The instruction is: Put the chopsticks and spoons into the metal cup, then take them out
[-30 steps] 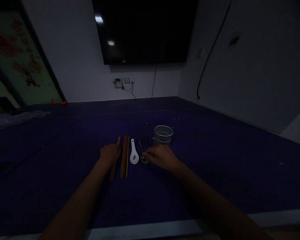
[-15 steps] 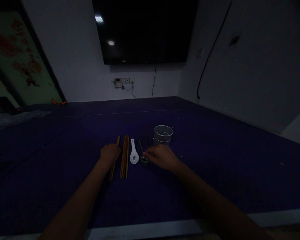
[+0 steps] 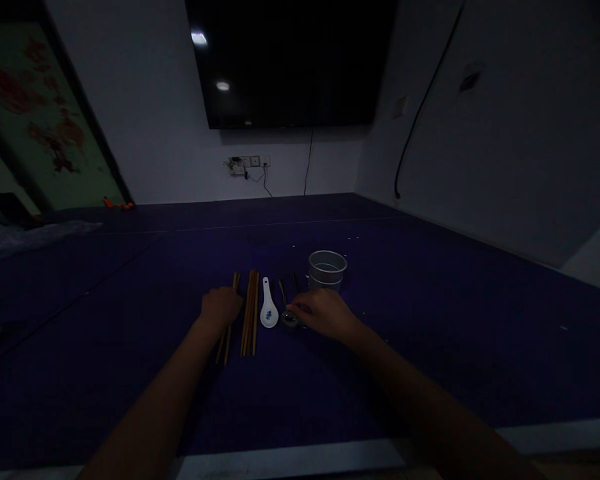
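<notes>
In the head view, both hands are down over a row of eating utensils on a purple surface (image 3: 300, 393), well apart from each other. The left hand (image 3: 221, 307) is curled over a slightly splayed pair of chopsticks (image 3: 227, 345); its fingers are hidden, so I cannot tell whether they are clamped on the wood. Lifted loosely, the sticks could fan out or roll away, being thin and already uneven at the near ends. A sideways nudge could also push them into the bundle of chopsticks (image 3: 251, 313) just beside them, mixing the two groups.

The right hand (image 3: 327, 312) has its thumb and fingertip at the edge of the steel spoon (image 3: 289, 321), and whether they pinch it or merely touch it does not show. A smooth, rounded bowl might slip from so slight a contact. A dark handle (image 3: 295, 282) runs down towards the same fingers and could be dragged along. The round metal tin (image 3: 326, 277) stands just beyond the knuckles, so raising the wrist might knock it; the white soup spoon (image 3: 269, 315), between the hands, could be jostled in the dim light
</notes>
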A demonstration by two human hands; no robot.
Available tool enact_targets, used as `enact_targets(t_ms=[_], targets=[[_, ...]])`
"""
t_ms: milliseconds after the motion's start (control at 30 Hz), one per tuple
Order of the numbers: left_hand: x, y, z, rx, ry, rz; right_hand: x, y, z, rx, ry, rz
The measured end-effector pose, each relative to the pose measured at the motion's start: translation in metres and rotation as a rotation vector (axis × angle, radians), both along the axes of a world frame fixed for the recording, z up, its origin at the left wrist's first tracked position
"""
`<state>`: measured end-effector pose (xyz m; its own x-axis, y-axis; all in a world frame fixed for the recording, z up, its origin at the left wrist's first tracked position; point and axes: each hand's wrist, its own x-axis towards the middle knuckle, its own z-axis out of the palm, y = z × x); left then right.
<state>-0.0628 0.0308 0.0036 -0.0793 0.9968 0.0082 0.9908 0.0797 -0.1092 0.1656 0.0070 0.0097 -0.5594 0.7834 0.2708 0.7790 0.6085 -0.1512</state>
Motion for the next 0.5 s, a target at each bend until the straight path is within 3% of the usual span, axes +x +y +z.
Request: enact_targets(t_ms=[333,433,500], targets=[[-0.007,0.0,0.006,-0.04,-0.096,0.01,0.0,-0.001,0.001,0.011,-0.003,-0.004],[-0.012,0.003,0.008,0.093,-0.196,0.041,0.0,-0.001,0.001,0.014,-0.011,-0.001],[-0.016,0.005,0.01,0.303,-0.35,0.055,0.0,-0.001,0.001,0.018,-0.009,0.004]])
